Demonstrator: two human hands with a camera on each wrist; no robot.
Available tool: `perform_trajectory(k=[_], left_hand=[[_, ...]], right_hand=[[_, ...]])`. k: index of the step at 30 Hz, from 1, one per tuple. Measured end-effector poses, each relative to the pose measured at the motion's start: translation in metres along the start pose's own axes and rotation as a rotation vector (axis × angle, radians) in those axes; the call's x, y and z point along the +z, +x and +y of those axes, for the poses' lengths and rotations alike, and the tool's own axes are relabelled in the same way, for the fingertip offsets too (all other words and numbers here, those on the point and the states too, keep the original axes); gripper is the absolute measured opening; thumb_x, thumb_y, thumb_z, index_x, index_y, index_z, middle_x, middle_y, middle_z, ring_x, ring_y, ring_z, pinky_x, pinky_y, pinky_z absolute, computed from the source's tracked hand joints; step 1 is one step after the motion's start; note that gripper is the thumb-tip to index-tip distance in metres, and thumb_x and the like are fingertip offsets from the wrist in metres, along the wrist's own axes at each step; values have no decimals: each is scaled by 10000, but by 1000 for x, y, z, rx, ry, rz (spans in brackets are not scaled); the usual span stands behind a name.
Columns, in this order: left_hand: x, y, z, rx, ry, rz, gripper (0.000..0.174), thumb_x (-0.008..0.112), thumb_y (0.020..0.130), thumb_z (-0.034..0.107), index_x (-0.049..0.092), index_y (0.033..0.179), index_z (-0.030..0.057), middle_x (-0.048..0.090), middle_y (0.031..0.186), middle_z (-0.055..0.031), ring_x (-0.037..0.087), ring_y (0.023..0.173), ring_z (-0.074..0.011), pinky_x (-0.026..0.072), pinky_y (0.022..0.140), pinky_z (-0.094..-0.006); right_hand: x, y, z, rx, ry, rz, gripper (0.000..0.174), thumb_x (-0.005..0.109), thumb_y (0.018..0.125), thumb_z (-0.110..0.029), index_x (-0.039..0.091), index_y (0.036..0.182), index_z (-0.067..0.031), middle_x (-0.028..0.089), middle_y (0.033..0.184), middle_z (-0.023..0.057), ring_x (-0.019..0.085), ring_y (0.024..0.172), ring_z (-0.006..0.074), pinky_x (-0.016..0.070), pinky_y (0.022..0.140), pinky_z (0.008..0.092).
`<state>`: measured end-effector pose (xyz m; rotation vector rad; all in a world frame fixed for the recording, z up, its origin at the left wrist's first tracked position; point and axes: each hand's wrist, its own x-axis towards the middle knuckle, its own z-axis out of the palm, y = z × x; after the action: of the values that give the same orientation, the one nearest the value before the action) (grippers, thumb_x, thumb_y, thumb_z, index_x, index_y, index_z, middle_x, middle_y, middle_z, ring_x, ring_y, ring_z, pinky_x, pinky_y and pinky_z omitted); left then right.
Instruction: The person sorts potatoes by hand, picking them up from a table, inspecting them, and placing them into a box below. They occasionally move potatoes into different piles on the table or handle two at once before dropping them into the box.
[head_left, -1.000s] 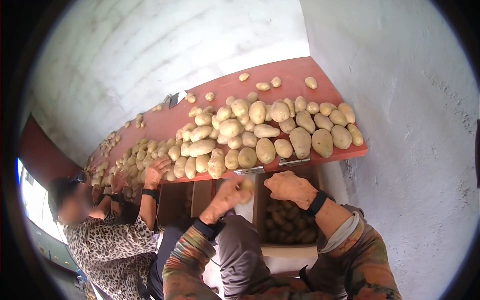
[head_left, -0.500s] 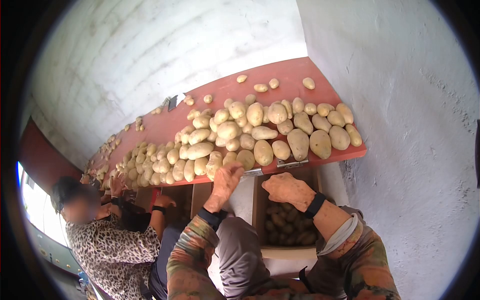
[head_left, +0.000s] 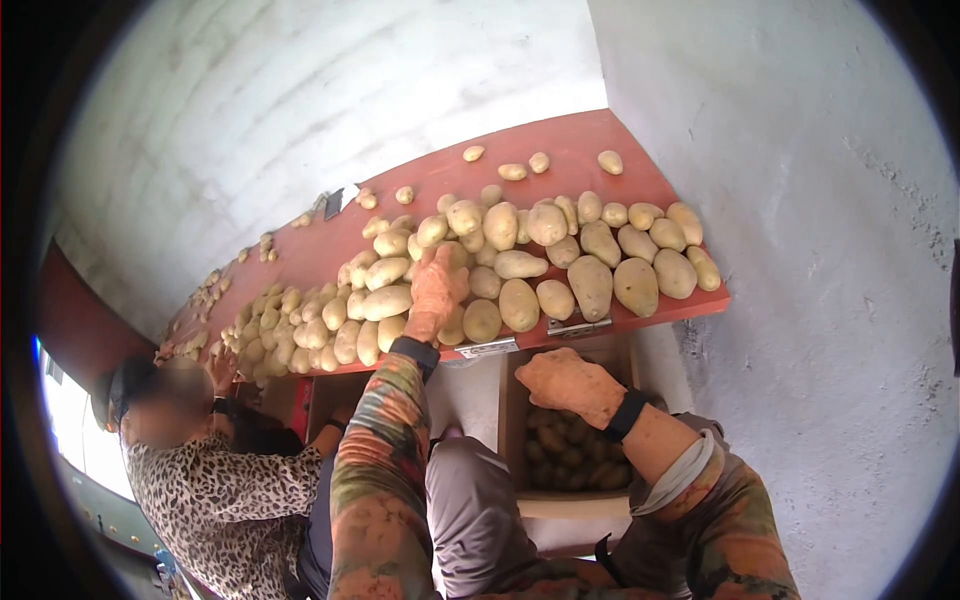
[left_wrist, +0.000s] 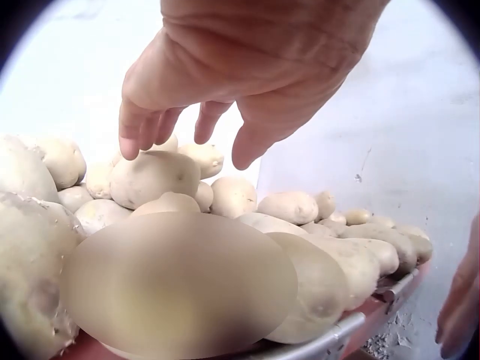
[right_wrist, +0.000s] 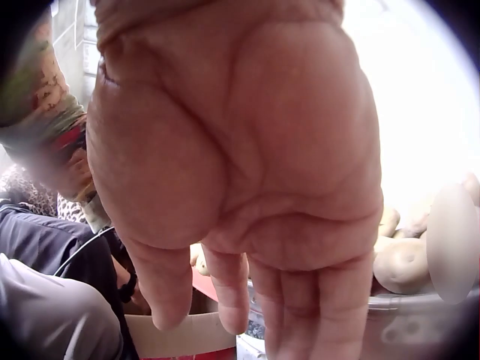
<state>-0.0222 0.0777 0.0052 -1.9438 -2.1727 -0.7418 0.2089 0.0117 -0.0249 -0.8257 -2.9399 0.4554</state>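
Note:
My left hand (head_left: 438,290) reaches over the heap of potatoes on the red table (head_left: 560,140). In the left wrist view its fingers hang spread, fingertips right at the top of a pale potato (left_wrist: 154,182); the thumb (left_wrist: 251,146) stands apart from it. My right hand (head_left: 575,385) hovers above a cardboard box (head_left: 512,430) below the table edge. In the right wrist view its palm (right_wrist: 240,150) faces the camera, fingers pointing down and holding nothing. Inside the box lie many potatoes (head_left: 570,455), in shadow.
A person in a leopard-print top (head_left: 225,490) sits at the left, one hand (head_left: 222,370) at the potatoes. Metal hinges (head_left: 487,347) line the table's front edge. A few loose potatoes (head_left: 610,162) lie near the back. A grey wall (head_left: 800,300) bounds the right side.
My left hand held a potato near the box, then rose to the table edge without it visible, and now reaches farther over the heap. The right hand stays over the box.

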Motion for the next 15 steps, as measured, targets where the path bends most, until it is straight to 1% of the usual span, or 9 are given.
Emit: perform_trajectory(k=[1,2,4,5,6,8,9,13,15], left_hand=[[5,4,-2,22,62,18,536,684,737,152,501,1240,123,484,1235,-163,479,1119,-370,433,918,-444],[8,8,-4,25,56,11,536,684,737,152,501,1240,123,484,1235,-163,479,1119,-370,433,918,-444],[10,13,-4,57,238,-43,568,679,712,122,499,1251,138,458,1226,-150,472,1123,-351,436,922,-432],[9,14,-5,61,249,-67,599,671,694,99,493,1263,155,440,1200,-144,465,1129,-339,444,914,-423],[9,15,-4,63,248,-71,599,671,694,99,493,1263,155,440,1200,-144,465,1129,-339,444,914,-423],[8,17,-3,101,284,-25,548,630,686,79,543,1217,182,451,1146,-167,481,1081,-370,452,879,-447],[4,18,-4,109,262,-36,525,674,694,117,539,1197,186,452,1133,-166,483,1078,-363,459,865,-448],[0,14,4,63,226,-3,512,723,695,183,515,1162,163,457,1149,-164,485,1069,-358,462,850,-451],[3,14,6,-65,245,59,539,752,689,238,475,1136,124,479,1146,-170,487,1058,-362,460,845,-459]], right_hand=[[0,-1,1,7,1,-3,132,600,711,-102,627,806,-15,649,753,169,653,770,334,516,689,434],[0,-1,2,-1,9,12,130,599,711,-100,626,806,-15,648,753,169,651,772,335,514,691,435],[-3,-4,-1,-3,23,22,129,598,712,-99,626,806,-15,647,753,169,650,775,336,512,694,435],[-7,-6,-3,-4,12,9,130,598,718,-100,625,812,-14,648,761,170,650,783,336,513,698,435],[-9,-6,-5,-7,0,-1,132,599,723,-102,624,817,-13,649,770,171,650,790,336,513,702,434],[-8,-4,-8,7,-12,-23,134,600,730,-104,623,824,-12,649,775,172,651,794,336,514,706,434],[-8,-4,-8,18,-25,-44,136,602,737,-107,621,831,-11,650,780,172,651,797,337,515,710,433],[-18,-10,-12,20,10,-44,155,605,744,-112,625,858,-9,652,792,175,652,807,336,517,719,433],[-24,-15,-14,14,10,-58,159,599,744,-105,633,868,-11,655,803,177,653,813,335,518,727,432]])
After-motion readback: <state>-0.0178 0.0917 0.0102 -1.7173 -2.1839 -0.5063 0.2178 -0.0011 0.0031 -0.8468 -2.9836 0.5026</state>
